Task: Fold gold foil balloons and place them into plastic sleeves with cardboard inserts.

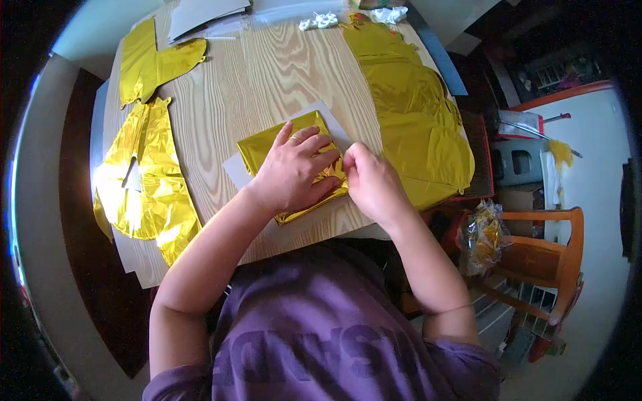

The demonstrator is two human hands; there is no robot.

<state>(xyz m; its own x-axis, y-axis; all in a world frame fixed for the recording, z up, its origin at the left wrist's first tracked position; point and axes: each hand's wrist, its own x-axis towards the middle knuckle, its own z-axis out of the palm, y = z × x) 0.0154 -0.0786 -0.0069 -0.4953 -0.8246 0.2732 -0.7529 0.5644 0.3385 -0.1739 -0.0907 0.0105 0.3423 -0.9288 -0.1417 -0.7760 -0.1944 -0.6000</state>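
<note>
A gold foil balloon (264, 145), flat and folded into a rough rectangle, lies over a pale grey card (334, 125) near the table's front edge. Corners of the card stick out at its far right and left. My left hand (294, 164) lies flat on the foil with its fingers spread, a ring on one of them. At the right edge of the foil, my right hand (371, 184) is closed, thumb and fingers pinched together on the foil's edge. The pinched part itself is hidden by the fingers.
Flat gold foil balloons lie on the wood-grain table (267, 63): a large one (414, 107) at right and crinkled foil (144, 174) at left. Grey cards (204, 17) and white bundles (319, 21) sit at the back. A wooden chair (535, 250) bears a clear bag (486, 237).
</note>
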